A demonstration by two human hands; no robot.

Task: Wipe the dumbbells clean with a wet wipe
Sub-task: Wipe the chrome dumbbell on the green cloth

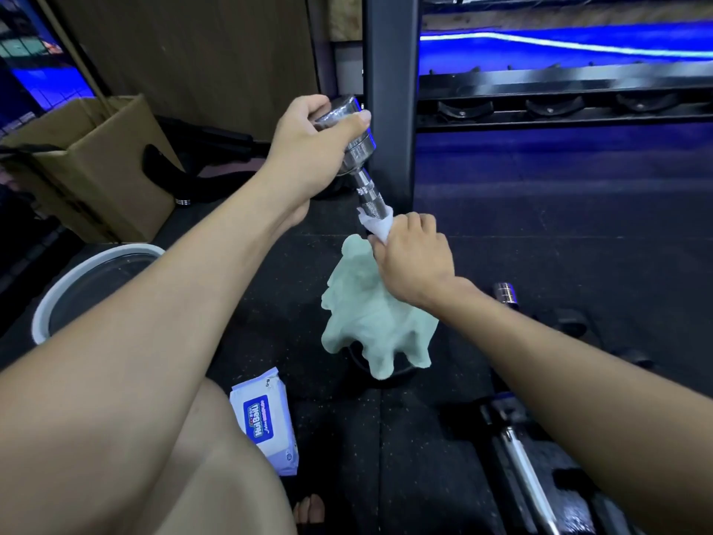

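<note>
Dark speckled rubber floor [501, 233] all round, blue strip light glowing along the back wall behind a black rack [389, 90] whose cradles sit bare at the far right. Over at the far left edge of the floor, a cardboard box [96, 164] stands open, and just in front of it a white-rimmed round basin [58, 287]. Near the person's knee, a pack of wet wipes [266, 418] lies flat on the floor.

Now the action: the left hand [308, 148] is curled round the upper chrome head of a dumbbell [362, 164], tilting it up off the floor in front of the rack's upright. The right hand [413, 256] is wrapped round the knurled handle lower down, fingers pinching a white wet wipe [376, 223] against the metal. A pale green cloth [370, 322] hangs from beneath that hand, draping over the dumbbell's lower end, which rests on the floor.

To the near right, another chrome bar [528, 476] lies on the floor, and a small chrome end [505, 293] shows behind the right forearm.
</note>
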